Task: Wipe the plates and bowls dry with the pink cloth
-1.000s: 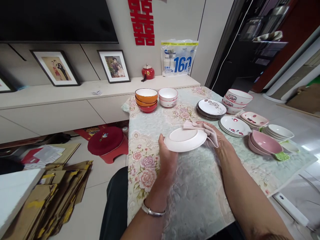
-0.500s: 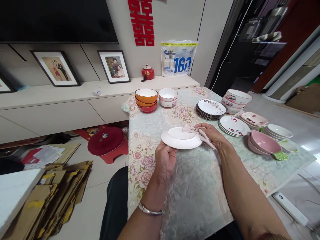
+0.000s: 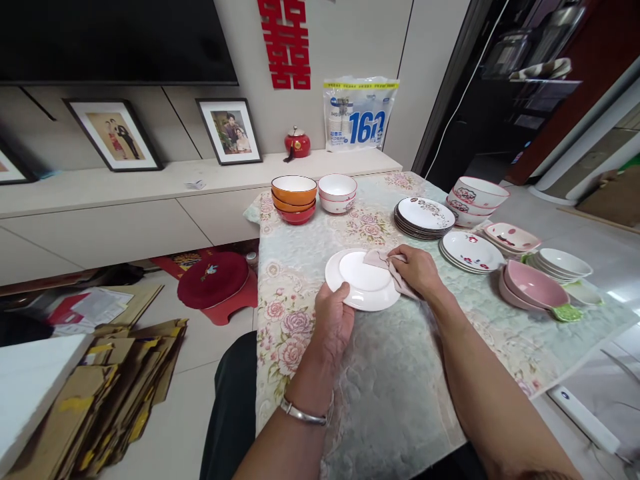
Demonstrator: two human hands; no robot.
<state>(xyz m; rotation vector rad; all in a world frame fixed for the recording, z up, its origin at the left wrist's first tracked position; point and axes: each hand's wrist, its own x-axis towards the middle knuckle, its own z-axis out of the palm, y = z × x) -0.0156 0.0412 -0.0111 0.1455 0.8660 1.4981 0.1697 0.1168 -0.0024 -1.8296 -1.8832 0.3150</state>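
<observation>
Holding: one white plate (image 3: 367, 300) above the worktop (image 3: 400, 373), now tipped further toward me, its face likelier within the cloth's reach; left fingers (image 3: 343, 291) gripping rim, right fingers (image 3: 404, 253) pinching cloth (image 3: 376, 259).

Silver bangle (image 3: 303, 414), bare forearms (image 3: 475, 367), dark trousers (image 3: 231, 400)

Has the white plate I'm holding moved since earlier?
Yes. Judged against the stack of dark-rimmed plates, the white plate has shifted slightly left, and it has tipped to face the camera more.
</observation>
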